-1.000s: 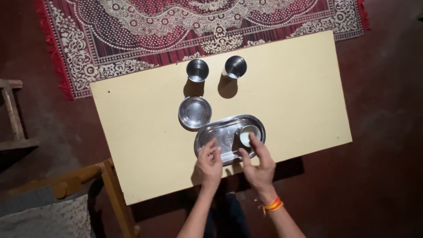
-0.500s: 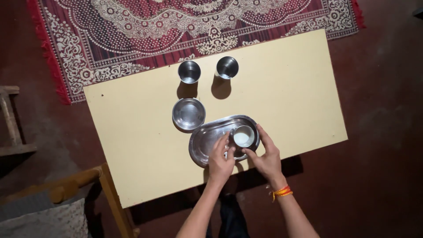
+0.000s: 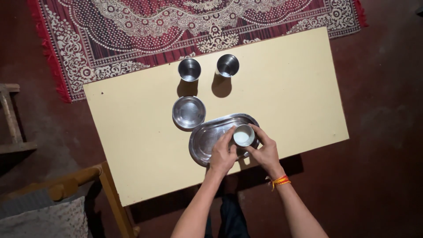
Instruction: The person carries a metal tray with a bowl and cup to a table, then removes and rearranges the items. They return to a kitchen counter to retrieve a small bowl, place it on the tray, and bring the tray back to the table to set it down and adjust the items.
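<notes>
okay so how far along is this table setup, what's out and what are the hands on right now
Out already: two steel tumblers, a round steel plate and an oval steel tray. In hand: both hands cup a small bowl of white liquid over the tray. Whether anything remains isn't visible.

A small steel cup (image 3: 243,135) stands upright inside an oval steel tray (image 3: 207,139), toward the tray's right end. Seen from above, the cup's round mouth shows a pale, whitish inside; whether that is liquid or a reflection cannot be told. The left hand (image 3: 222,155) touches the cup's left side with its fingers, and the right hand (image 3: 264,150) wraps fingers around the cup's right and far side, so the cup sits between both hands. The tray is shiny, shallow and rimmed, lying flat and slightly slanted near the front edge of a pale yellow counter (image 3: 286,88).
</notes>
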